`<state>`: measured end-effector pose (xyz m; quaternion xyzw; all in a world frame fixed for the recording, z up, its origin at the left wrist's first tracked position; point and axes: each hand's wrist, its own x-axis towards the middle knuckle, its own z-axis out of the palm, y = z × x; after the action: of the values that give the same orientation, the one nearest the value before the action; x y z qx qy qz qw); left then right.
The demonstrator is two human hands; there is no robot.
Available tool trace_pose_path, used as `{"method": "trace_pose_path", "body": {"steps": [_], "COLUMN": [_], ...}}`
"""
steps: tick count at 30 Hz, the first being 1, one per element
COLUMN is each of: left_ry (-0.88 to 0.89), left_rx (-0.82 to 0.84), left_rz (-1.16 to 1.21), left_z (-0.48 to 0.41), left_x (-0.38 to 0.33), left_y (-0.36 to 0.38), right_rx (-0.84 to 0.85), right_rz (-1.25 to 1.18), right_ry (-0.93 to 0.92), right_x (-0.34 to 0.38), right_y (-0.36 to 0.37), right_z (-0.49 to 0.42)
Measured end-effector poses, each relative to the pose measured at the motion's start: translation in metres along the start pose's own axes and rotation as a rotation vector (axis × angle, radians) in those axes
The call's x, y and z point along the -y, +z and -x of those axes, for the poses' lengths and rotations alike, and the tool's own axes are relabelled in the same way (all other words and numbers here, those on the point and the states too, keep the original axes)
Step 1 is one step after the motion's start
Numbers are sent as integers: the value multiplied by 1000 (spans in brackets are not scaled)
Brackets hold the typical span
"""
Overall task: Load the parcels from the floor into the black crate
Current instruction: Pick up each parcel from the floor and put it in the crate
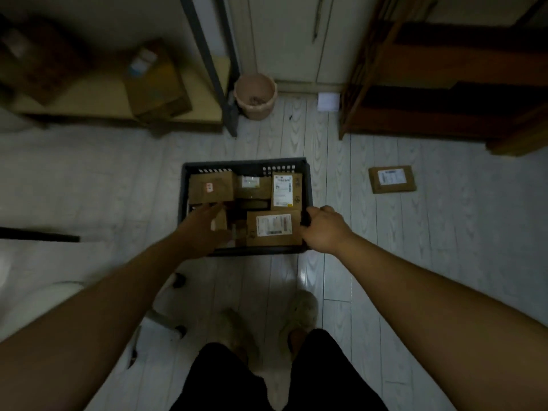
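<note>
The black crate (237,165) sat on the floor (415,232), nearly full. The right hand (323,229) curled its fingers over the crate's right rim; the left hand (204,229) reached inside, fingers straight. One flat parcel (392,179) lay apart to the right (stiff cardboard, likely light), best taken by opposite edges.

We look down into what seems a dimly lit room in a home. Pale wood-grain floor planks (385,262) run underfoot. Cream cupboard doors (284,37) close the far wall, with a pink waste bin (255,96) at their foot. A brown wooden shelf unit (444,66) stands to the right, and a low desk (95,96) carrying cardboard boxes (157,81) to the left. Labelled parcels (274,228) fill a black crate (243,164) on the floor, and we wear soft slippers (302,310).
</note>
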<state>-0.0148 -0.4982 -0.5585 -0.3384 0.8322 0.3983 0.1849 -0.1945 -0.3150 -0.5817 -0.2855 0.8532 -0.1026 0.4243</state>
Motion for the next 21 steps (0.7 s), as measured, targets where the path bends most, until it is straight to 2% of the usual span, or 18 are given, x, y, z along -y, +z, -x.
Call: {"method": "trace_pose_path", "body": {"steps": [4,11,21], "left_ry": [79,87,257], "left_rx": [-9,-129,-108], "left_rz": [98,-140,-153], "left_z": [69,134,179], "left_x": [-44,-108,-226], "left_y": [-20,-25,4], "right_rx": [-64,-270,-546], "right_rz": [22,7,-45], "right_ry": [-23,62,232], "right_x": [6,-26,-108], "right_y": [-39,-82,-133], "right_z": [64,175,301]}}
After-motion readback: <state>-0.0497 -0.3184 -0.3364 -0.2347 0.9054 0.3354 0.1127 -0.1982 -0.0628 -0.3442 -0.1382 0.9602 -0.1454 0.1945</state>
